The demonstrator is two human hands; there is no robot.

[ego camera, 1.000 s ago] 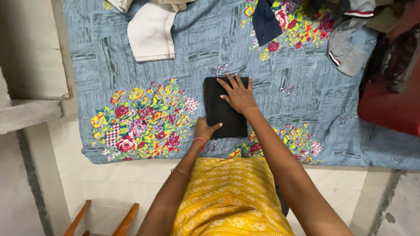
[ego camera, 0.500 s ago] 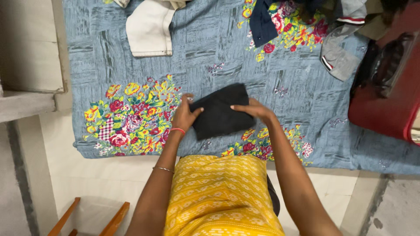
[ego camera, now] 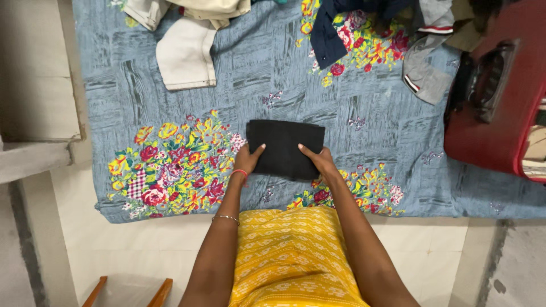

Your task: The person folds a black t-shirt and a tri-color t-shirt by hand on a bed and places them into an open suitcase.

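A folded black cloth (ego camera: pixel 284 145) lies as a compact rectangle near the front edge of a bed covered by a blue floral sheet (ego camera: pixel 170 113). My left hand (ego camera: pixel 248 158) grips the cloth's near left corner, thumb on top. My right hand (ego camera: pixel 319 159) grips the near right corner the same way. Both arms reach forward over my yellow patterned top.
A cream garment (ego camera: pixel 185 51) lies at the back left of the bed. Dark blue clothes (ego camera: pixel 330 28) and a grey garment (ego camera: pixel 424 71) are heaped at the back right. A red bag (ego camera: pixel 495 96) sits at the right. Two wooden rails (ego camera: pixel 128 293) show at the floor's lower left.
A second ago my right hand pressed flat on the cloth. Both hands then lifted and turned it, and now it sits square on the sheet, held at its near corners.
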